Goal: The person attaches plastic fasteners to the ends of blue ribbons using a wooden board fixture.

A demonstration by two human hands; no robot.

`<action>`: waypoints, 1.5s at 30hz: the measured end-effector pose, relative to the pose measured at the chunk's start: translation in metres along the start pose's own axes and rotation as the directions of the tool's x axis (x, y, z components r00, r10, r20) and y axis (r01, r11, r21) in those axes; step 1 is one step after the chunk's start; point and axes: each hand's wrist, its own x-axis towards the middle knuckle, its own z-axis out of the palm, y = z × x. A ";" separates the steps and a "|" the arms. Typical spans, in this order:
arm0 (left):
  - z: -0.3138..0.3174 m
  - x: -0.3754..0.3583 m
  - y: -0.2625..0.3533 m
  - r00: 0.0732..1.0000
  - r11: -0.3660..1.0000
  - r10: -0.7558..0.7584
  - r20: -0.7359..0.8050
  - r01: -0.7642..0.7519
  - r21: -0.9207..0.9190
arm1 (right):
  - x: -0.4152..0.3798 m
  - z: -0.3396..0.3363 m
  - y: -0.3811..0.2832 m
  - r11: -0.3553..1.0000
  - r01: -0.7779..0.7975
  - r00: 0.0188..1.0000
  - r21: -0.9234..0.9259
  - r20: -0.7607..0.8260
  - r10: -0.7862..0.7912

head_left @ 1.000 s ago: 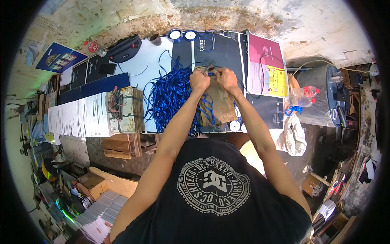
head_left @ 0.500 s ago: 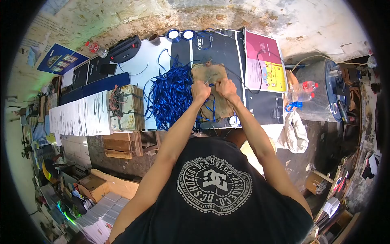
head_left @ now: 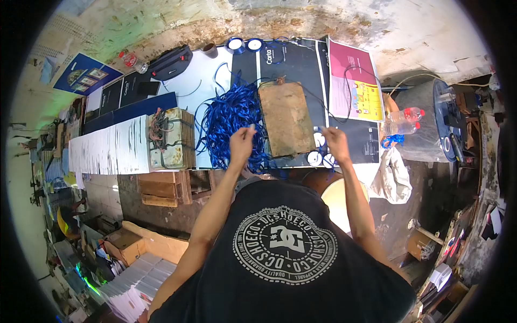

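My left hand [head_left: 242, 145] hovers at the near right part of a big tangled heap of shiny blue ribbon [head_left: 223, 121]. Its fingers are pinched together, with a pale tip showing; what they hold is too small to make out. To the right of a worn brown board [head_left: 285, 118], my right hand [head_left: 336, 146] is also closed in a pinch, and I cannot make out what is in it. Just left of that hand, ribbon spools [head_left: 315, 158] lie at the table's near edge. The board's surface is fully visible between both hands.
Left of the heap stand a bound block of boards [head_left: 177, 139] and a long row of white paper [head_left: 110, 148]. Two more spools [head_left: 235, 45] sit at the back. Plastic bottles [head_left: 404, 121] lie to the right, beside a magenta and yellow poster [head_left: 355, 81].
Both hands have left the middle of the board and moved apart: left towards the ribbon heap, right past the board's right edge. The ribbon strand seen across the board no longer shows there.
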 end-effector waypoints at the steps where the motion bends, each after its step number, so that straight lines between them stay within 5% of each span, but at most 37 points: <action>1: -0.019 -0.009 0.007 0.999 0.996 -0.047 -0.008 0.047 -0.077 | -0.009 -0.015 0.007 0.996 -0.071 0.997 0.045 -0.013 0.072; 3: -0.057 -0.028 0.029 0.965 0.954 -0.261 0.015 0.261 -0.146 | -0.028 -0.039 0.013 0.995 -0.036 0.986 0.091 -0.159 0.050; 5: -0.090 -0.040 0.035 0.949 0.907 -0.309 0.058 0.313 -0.281 | -0.044 -0.063 0.016 0.960 -0.140 0.965 0.242 -0.185 0.187; 11: -0.100 0.028 0.021 0.982 0.976 -0.191 -0.002 0.190 -0.105 | -0.055 -0.085 -0.007 0.903 -0.199 0.922 0.380 -0.240 0.304; 14: -0.084 0.104 -0.001 0.995 0.971 -0.090 -0.045 0.098 0.217 | -0.049 -0.082 -0.012 0.919 -0.142 0.935 0.367 -0.254 0.246; 18: -0.078 0.163 0.014 0.956 0.691 0.249 -0.156 -0.063 0.720 | -0.058 -0.086 -0.031 0.905 -0.112 0.938 0.410 -0.256 0.232; 23: -0.112 0.156 0.088 0.959 0.776 0.183 -0.216 -0.006 0.631 | -0.081 -0.099 -0.016 0.872 -0.084 0.906 0.482 -0.329 0.268; 24: -0.135 0.172 0.073 0.916 0.815 0.334 -0.223 -0.162 0.556 | -0.084 -0.101 -0.015 0.860 -0.073 0.896 0.505 -0.346 0.280; 25: -0.153 0.188 0.060 0.847 0.818 0.474 -0.241 -0.323 0.475 | -0.086 -0.104 -0.015 0.847 -0.059 0.885 0.528 -0.365 0.290; 27: -0.166 0.135 0.126 0.910 0.954 0.296 -0.290 -0.296 0.045 | -0.087 -0.110 -0.015 0.835 -0.022 0.878 0.549 -0.389 0.280; 31: -0.225 0.089 0.180 0.803 0.842 0.440 -0.401 -0.525 -0.127 | -0.078 -0.115 -0.035 0.810 0.060 0.872 0.583 -0.426 0.242; 35: -0.280 0.021 0.221 0.793 0.738 0.498 -0.351 -0.600 -0.310 | -0.068 -0.114 -0.072 0.771 0.125 0.880 0.625 -0.428 0.204; 37: -0.266 -0.022 0.237 0.800 0.697 0.452 -0.395 -0.593 -0.402 | -0.062 -0.108 -0.089 0.749 0.174 0.898 0.639 -0.415 0.144; 40: -0.211 -0.059 0.231 0.828 0.734 0.545 -0.132 -0.548 -0.402 | -0.046 -0.091 -0.111 0.765 0.197 0.931 0.613 -0.361 0.050; 41: -0.169 -0.071 0.233 0.765 0.717 0.642 -0.058 -0.625 -0.308 | -0.039 -0.083 -0.117 0.787 0.207 0.936 0.580 -0.353 0.014; 43: -0.097 -0.086 0.235 0.877 0.876 0.480 -0.007 -0.480 -0.043 | -0.026 -0.070 -0.125 0.745 0.216 0.958 0.631 -0.286 -0.036; 45: -0.039 -0.094 0.235 0.917 0.934 0.356 0.181 -0.351 -0.059 | -0.021 -0.061 -0.137 0.706 0.200 0.974 0.680 -0.217 -0.066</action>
